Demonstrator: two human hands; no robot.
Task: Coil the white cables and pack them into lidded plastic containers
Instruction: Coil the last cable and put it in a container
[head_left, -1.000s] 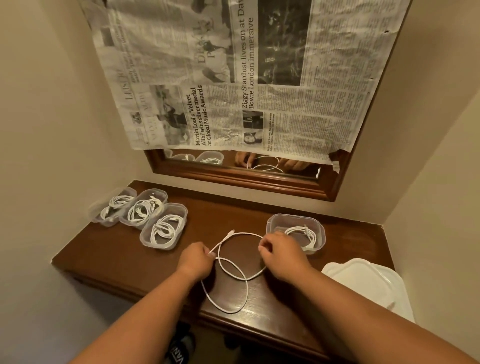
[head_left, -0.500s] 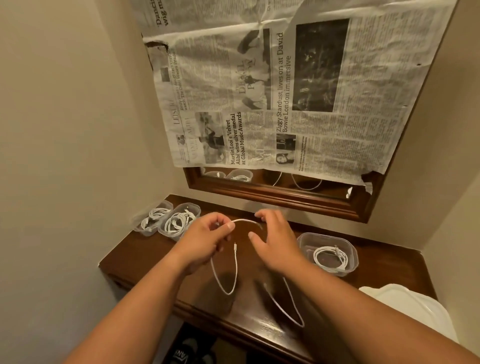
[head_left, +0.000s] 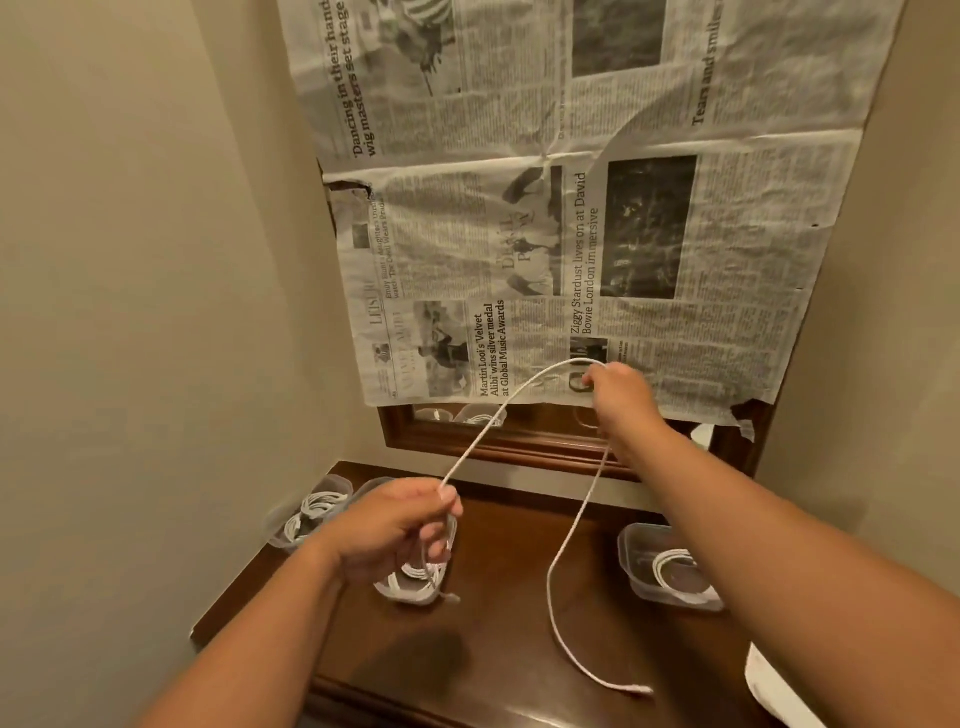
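Note:
A white cable (head_left: 485, 434) stretches in the air between my two hands above the dark wooden shelf (head_left: 498, 654). My left hand (head_left: 395, 525) pinches it near one end, whose short tail hangs below the fist. My right hand (head_left: 621, 392) is raised toward the newspaper and grips the cable higher up. From there the rest drops in a long loop, and its far end lies on the shelf's front. To the right an open clear container (head_left: 665, 571) holds a coiled cable. More containers with coils (head_left: 311, 512) sit at the left, partly behind my left hand.
Newspaper (head_left: 571, 208) is taped over a wood-framed mirror (head_left: 519, 441) on the back wall. Plain walls close in on the left and right of the narrow shelf. A white lid (head_left: 774, 686) shows at the lower right edge.
Both hands lifted the cable off the shelf and drew apart. The right hand rose toward the newspaper while the left stayed lower. The view tilted upward.

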